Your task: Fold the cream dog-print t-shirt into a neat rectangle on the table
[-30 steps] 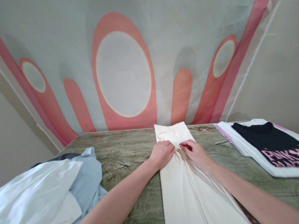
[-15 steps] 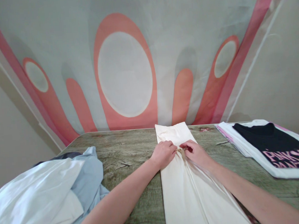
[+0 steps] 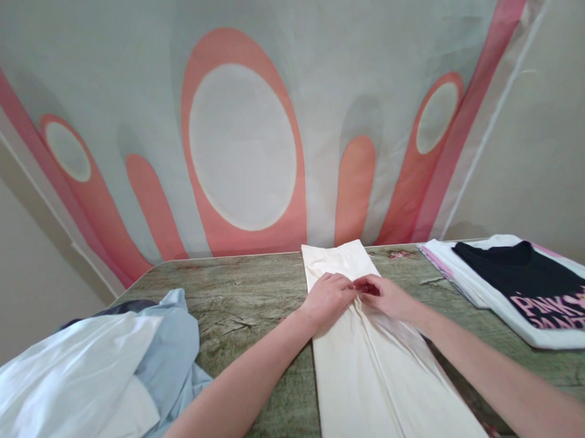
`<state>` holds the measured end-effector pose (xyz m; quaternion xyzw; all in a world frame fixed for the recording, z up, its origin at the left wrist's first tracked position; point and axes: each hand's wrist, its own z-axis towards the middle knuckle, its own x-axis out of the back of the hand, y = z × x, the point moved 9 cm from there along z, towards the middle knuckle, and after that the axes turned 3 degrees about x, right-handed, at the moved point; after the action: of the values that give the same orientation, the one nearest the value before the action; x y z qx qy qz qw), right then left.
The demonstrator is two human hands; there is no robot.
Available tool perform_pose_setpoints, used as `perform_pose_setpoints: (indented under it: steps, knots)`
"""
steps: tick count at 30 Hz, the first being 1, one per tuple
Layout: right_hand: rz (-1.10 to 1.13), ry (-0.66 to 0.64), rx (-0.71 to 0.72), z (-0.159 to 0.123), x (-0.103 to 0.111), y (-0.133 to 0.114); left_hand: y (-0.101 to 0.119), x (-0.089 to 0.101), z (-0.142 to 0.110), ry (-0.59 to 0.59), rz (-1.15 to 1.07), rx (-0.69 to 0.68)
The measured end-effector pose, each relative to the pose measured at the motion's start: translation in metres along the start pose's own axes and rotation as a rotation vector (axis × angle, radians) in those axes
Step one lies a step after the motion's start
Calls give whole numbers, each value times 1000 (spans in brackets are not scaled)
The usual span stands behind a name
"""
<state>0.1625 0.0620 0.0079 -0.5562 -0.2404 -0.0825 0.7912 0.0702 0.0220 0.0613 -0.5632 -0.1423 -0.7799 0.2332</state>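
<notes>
A long cream garment (image 3: 368,380) lies folded lengthwise down the middle of the wood-grain table (image 3: 248,302), its far end near the back edge. My left hand (image 3: 327,298) and my right hand (image 3: 387,295) meet on it near the far end. Both have their fingers curled, pinching a gathered bunch of the cream cloth between them. Creases run from the pinch toward me along the garment's right side.
A heap of white and light blue clothes (image 3: 83,380) covers the table's left front. A stack of folded shirts topped by a black one with pink lettering (image 3: 542,281) lies at the right. A grey and pink patterned backdrop (image 3: 242,149) rises behind the table.
My two hands have drawn closer together, bunching the cream cloth tighter between them. The garment's far end stays in place.
</notes>
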Motion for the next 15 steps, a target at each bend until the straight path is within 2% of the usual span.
perform_pose_setpoints:
  steps: [5, 11, 15]
  knots:
    - [48, -34, -10, 1, 1, 2, -2, -5, 5, -33, 58, 1]
    - [49, -43, -11, 2, 0, 1, -8, -12, 8, -105, 143, 97]
    - [43, -39, -20, 3, 0, 3, -9, -14, 7, -101, 162, 125]
